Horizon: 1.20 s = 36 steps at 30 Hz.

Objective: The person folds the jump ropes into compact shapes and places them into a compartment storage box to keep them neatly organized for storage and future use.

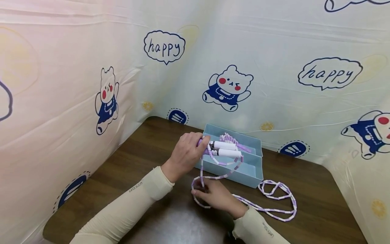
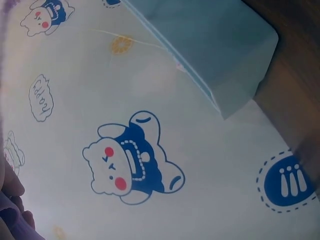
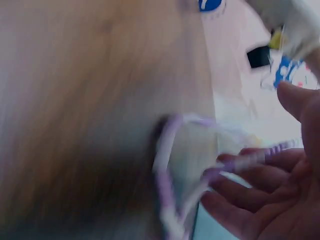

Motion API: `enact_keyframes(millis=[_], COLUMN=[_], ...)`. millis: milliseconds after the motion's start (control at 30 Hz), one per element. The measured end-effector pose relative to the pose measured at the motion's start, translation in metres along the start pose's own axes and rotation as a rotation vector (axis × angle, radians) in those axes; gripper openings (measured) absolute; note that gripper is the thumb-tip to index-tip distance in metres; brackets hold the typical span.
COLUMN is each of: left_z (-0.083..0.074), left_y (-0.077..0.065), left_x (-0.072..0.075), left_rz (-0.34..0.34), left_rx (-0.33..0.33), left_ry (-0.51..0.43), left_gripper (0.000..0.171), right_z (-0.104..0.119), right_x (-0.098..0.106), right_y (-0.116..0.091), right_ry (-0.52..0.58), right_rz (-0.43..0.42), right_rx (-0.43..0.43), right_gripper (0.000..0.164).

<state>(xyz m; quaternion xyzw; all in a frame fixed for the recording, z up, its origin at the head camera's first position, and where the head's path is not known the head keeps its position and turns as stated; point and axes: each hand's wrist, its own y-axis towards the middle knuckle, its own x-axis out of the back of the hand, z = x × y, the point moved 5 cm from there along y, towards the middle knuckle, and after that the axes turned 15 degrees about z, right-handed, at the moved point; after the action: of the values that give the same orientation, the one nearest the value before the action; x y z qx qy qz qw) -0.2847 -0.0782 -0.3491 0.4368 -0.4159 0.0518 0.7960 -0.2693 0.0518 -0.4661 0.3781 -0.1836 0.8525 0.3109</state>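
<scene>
My left hand point(image 1: 186, 152) grips the purple ends of two white-and-purple jump rope handles point(image 1: 226, 153), held up over the near side of a light blue box. Strands of the purple-and-white beaded rope point(image 1: 202, 169) hang from the handles in loops. Below them, my right hand point(image 1: 217, 195) is at the hanging loop, thumb spread apart. In the right wrist view the beaded cord point(image 3: 245, 162) runs across its loosely extended fingers point(image 3: 227, 212). Only a bit of the left hand point(image 2: 12, 182) and a purple handle end point(image 2: 22, 222) show at the left wrist view's edge.
The light blue box point(image 1: 254, 178) has a divider. In its far compartment lies a bundled beaded rope point(image 1: 226, 138) with a purple handle point(image 1: 244, 148). The jump rope's remaining length point(image 1: 294, 203) lies looped on the brown table point(image 1: 317, 189). Printed cloth point(image 1: 268, 40) surrounds the table.
</scene>
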Motion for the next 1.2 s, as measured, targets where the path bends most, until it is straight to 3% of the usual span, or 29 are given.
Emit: enact_keyframes(millis=[100,200,300,367,467,567,733,833,967,1133,1200], left_z=[0.005,0.01,0.01,0.008,0.002,-0.006,-0.01,-0.007,-0.006,-0.003,0.0], left_y=[-0.001,-0.002,-0.001,0.0,0.002,0.005,0.007,0.007,0.007,0.007,0.007], left_x=[0.004,0.008,0.008,0.008,0.006,0.006,0.005,0.005,0.004,0.001,0.0], left_rz=[-0.008,-0.009,-0.01,-0.019,-0.038,-0.056,-0.047,-0.034,-0.026,-0.017,-0.012], left_rx=[0.011,0.026,0.03,0.024,0.005,-0.018,0.017,0.061,0.071,0.104,0.123], left_ry=[0.005,0.008,0.015,0.019,0.009,-0.011,-0.021,-0.028,-0.029,0.002,0.019], left_gripper=[0.055,0.056,0.056,0.056,0.054,0.051,0.049,0.05,0.048,0.046,0.047], right_z=[-0.012,-0.024,-0.03,-0.028,-0.012,0.006,0.029,0.04,0.042,0.024,0.014], right_x=[0.014,0.032,0.042,0.043,0.043,0.045,0.042,0.034,0.024,0.008,-0.001], right_y=[-0.011,-0.024,-0.032,-0.031,-0.025,-0.017,-0.01,-0.008,-0.004,0.005,0.007], right_ry=[-0.001,0.114,0.231,0.256,0.27,0.336,0.34,0.276,0.266,0.416,0.476], right_rz=[-0.168,-0.422,-0.594,-0.623,-0.597,-0.562,-0.487,-0.414,-0.328,-0.183,-0.119], right_rx=[-0.075,-0.139,-0.074,0.039,0.216,0.279,0.273,0.308,0.313,0.297,0.253], right_gripper=[0.021,0.023,0.022,0.014,0.021,0.022,0.019,0.032,0.039,0.037,0.036])
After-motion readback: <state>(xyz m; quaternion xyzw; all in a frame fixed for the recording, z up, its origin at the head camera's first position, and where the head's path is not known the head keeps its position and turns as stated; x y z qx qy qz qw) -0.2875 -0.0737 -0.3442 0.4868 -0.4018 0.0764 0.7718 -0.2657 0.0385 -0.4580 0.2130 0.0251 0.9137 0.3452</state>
